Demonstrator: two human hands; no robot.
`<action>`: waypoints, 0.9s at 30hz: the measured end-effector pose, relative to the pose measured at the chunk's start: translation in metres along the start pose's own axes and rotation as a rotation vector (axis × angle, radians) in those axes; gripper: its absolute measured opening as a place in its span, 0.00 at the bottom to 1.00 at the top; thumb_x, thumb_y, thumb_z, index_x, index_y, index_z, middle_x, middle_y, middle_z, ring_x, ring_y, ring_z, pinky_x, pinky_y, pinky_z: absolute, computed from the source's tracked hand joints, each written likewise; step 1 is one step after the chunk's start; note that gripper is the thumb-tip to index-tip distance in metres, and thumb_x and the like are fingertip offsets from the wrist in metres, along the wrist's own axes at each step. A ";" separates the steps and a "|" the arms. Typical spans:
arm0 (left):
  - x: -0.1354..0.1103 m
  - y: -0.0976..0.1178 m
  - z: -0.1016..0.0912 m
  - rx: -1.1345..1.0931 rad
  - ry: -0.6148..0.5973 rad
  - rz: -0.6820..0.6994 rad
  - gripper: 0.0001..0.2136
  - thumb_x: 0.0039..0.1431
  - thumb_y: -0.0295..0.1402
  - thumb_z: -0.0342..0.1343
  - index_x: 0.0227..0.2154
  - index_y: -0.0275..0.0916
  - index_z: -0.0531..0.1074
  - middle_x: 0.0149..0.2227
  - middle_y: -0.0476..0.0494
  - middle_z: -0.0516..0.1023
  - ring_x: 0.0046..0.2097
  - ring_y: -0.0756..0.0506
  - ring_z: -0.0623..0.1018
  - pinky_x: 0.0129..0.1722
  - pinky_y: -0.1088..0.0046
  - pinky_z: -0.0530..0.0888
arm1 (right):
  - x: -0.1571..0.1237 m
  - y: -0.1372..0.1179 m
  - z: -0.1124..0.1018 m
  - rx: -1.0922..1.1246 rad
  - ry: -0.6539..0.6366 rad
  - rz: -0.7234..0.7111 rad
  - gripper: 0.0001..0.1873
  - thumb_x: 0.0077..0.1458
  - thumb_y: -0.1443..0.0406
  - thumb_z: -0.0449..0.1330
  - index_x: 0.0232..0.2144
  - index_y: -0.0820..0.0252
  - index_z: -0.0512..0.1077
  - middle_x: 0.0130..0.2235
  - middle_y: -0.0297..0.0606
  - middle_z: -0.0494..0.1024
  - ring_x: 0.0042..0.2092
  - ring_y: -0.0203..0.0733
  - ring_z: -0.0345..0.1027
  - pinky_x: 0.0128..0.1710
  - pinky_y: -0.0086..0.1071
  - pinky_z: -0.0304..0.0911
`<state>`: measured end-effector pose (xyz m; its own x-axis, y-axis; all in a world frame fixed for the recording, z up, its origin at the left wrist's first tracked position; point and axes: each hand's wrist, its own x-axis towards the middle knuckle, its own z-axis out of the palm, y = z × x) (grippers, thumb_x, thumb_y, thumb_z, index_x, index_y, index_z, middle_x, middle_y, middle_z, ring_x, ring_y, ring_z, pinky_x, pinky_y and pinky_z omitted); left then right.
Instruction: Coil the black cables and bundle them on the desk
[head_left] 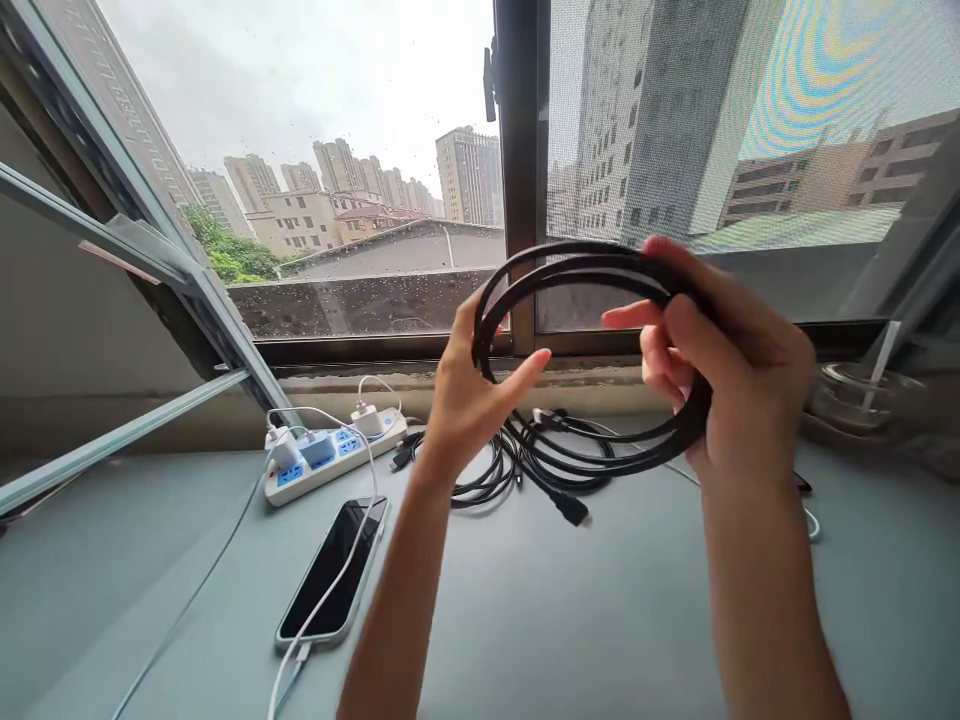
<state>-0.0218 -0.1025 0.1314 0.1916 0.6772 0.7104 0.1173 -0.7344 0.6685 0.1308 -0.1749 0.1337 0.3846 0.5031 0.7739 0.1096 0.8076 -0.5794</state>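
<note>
A coiled black cable (559, 268) is held up above the desk between my two hands. My right hand (739, 345) is wrapped round the coil's right side, thumb in front and some fingers curled inside the loop. On the coil's left side, my left hand (480, 385) bears the loops in the crook of its thumb, with the thumb stretched inward and the other fingers partly hidden behind. Below, more coiled black cables (484, 485) lie on the desk. A black plug (571, 508) with a flat metal tip shows under the held coil; which cable it belongs to I cannot tell.
At the left, a white power strip (337, 455) carries several chargers. A phone (334, 570) lies in front of it with a white charging cable (330, 590) across it. A glass container (855, 395) stands far right. The window frame (523, 180) rises behind the grey desk (585, 620).
</note>
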 end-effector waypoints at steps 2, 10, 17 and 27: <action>0.003 -0.010 0.015 -0.118 -0.013 -0.153 0.22 0.50 0.41 0.61 0.48 0.40 0.69 0.40 0.42 0.79 0.42 0.45 0.78 0.44 0.69 0.73 | 0.000 0.001 0.004 0.002 0.106 -0.099 0.14 0.55 0.63 0.59 0.42 0.41 0.76 0.32 0.30 0.78 0.20 0.30 0.55 0.14 0.27 0.47; 0.010 -0.017 0.004 -0.423 0.092 -0.390 0.21 0.54 0.44 0.53 0.13 0.40 0.55 0.09 0.57 0.53 0.12 0.55 0.59 0.13 0.78 0.56 | 0.010 0.030 -0.008 -0.411 0.069 -0.043 0.34 0.45 0.61 0.66 0.56 0.50 0.63 0.30 0.33 0.75 0.27 0.38 0.68 0.23 0.31 0.63; -0.002 0.001 0.006 -0.096 0.179 -0.198 0.16 0.49 0.33 0.57 0.10 0.38 0.61 0.12 0.56 0.57 0.14 0.59 0.52 0.13 0.78 0.49 | 0.005 0.019 -0.006 -0.364 -0.284 0.102 0.25 0.47 0.62 0.65 0.50 0.54 0.70 0.27 0.31 0.74 0.22 0.31 0.65 0.17 0.24 0.62; -0.004 -0.022 0.028 0.027 -0.290 -0.482 0.18 0.54 0.40 0.52 0.14 0.36 0.71 0.15 0.45 0.71 0.19 0.48 0.73 0.19 0.76 0.67 | 0.004 -0.009 -0.028 -0.082 -0.133 0.248 0.15 0.50 0.63 0.64 0.43 0.47 0.76 0.12 0.22 0.60 0.09 0.25 0.41 0.05 0.23 0.34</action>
<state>0.0025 -0.0907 0.1076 0.3698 0.8991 0.2341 0.2819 -0.3487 0.8939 0.1567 -0.1888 0.1353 0.2863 0.7221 0.6298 0.1028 0.6304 -0.7695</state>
